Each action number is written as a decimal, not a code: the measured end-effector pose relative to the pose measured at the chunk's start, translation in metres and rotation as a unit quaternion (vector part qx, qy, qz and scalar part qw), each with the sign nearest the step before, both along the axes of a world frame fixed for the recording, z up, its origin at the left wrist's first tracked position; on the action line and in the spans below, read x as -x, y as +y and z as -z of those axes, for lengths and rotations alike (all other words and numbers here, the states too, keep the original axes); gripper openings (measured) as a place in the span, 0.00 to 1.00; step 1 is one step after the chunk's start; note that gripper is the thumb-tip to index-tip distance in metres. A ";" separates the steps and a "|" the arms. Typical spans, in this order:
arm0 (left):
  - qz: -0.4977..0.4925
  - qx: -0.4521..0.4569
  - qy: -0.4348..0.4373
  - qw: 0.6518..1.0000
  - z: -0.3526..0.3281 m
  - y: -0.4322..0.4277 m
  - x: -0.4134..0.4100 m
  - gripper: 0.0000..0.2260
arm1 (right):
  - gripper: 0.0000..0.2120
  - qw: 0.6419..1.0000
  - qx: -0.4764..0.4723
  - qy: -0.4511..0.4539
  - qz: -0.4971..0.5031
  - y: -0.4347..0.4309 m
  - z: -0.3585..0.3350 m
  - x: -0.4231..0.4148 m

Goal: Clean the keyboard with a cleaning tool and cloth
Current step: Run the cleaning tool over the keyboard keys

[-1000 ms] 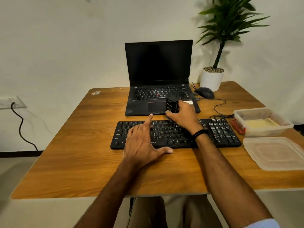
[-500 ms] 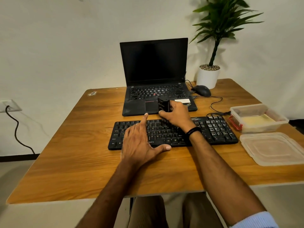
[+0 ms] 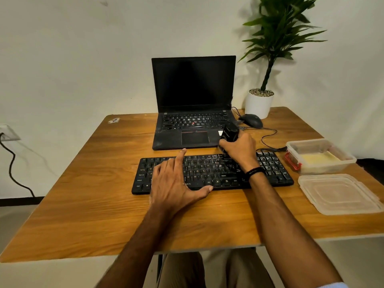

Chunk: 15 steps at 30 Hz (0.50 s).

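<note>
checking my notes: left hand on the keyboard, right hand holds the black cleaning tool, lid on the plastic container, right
Wrong on the lid: the head view shows it lying on the table beside the plastic container. Correct: left hand on keyboard, right hand holding the cleaning tool.

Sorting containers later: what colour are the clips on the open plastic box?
The clips are red; head view shows them best.

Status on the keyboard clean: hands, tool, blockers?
Left hand flat on black keyboard. Right hand grips small black cleaning tool at its far edge. Nothing blocking the keys.
</note>
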<state>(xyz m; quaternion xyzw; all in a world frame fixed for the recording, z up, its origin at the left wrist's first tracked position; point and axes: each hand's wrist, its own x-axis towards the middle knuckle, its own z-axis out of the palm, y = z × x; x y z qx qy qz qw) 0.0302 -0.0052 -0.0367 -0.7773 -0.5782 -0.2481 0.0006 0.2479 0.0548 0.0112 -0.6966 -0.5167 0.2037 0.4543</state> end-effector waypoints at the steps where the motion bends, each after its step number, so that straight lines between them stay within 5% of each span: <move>1: -0.001 -0.003 0.005 1.000 0.000 0.000 0.000 0.57 | 0.07 1.000 0.001 -0.006 -0.003 -0.001 0.000 0.000; 7: -0.004 0.009 0.010 1.000 0.001 0.000 0.001 0.56 | 0.09 0.994 0.000 -0.109 -0.004 -0.005 -0.002 0.024; 11: -0.001 0.008 0.007 1.000 0.003 0.001 0.001 0.55 | 0.08 0.995 0.015 -0.034 -0.093 -0.007 -0.003 0.034; 15: -0.001 0.005 0.007 1.000 0.002 0.000 0.001 0.56 | 0.10 0.996 0.010 -0.070 0.060 -0.006 -0.002 0.022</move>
